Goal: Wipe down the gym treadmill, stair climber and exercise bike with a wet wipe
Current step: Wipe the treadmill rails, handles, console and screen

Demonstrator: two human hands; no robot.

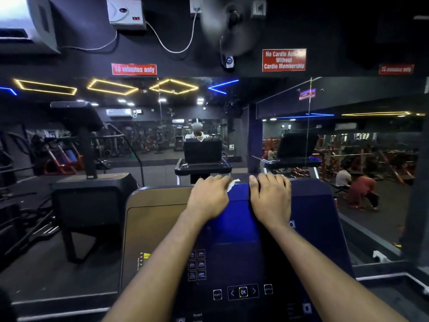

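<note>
early, it seems: left hand (209, 199) curls, pressing wipe (232, 185) onto treadmill console (160, 219) top edge, right hand (271, 198) gripping it; climber, bike likely left.

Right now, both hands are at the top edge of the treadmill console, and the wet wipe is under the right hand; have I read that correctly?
Not quite: the head view shows the wet wipe poking out from under the left hand, not the right hand. Both hands are indeed at the top edge of the treadmill console.
</note>
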